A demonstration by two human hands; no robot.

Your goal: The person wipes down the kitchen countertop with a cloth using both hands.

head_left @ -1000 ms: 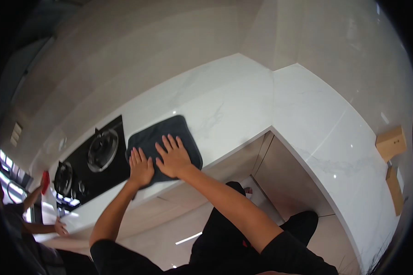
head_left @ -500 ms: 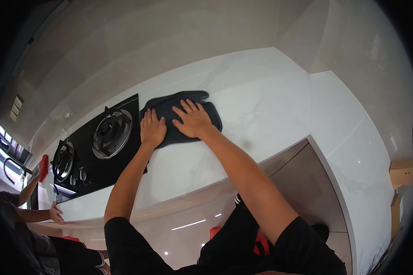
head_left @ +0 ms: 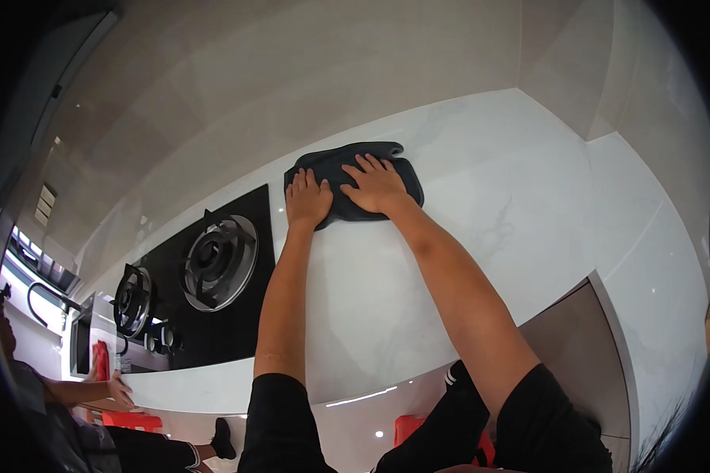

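Note:
A dark grey cloth (head_left: pixel 347 162) lies spread on the white countertop (head_left: pixel 473 213), close to the back wall and just right of the gas hob. On its left part my left hand (head_left: pixel 308 199) rests flat, fingers stretched out and pointing away from me. My right hand (head_left: pixel 377 186) presses on the cloth's right part with the fingers spread. Both palms are down, and neither hand grips the cloth. One corner of it curls at the upper right.
The black gas hob (head_left: pixel 237 339) with two burners sits left of the cloth. At far left a co-worker (head_left: pixel 63 410) stands with one hand on the counter edge, near a red cloth (head_left: pixel 100 361) and a tap (head_left: pixel 43 296). A cutout in the counter opens at front right.
Both hands and the dark cloth have moved away from the hob, toward the back wall. My view has also shifted. The co-worker's red cloth is lower.

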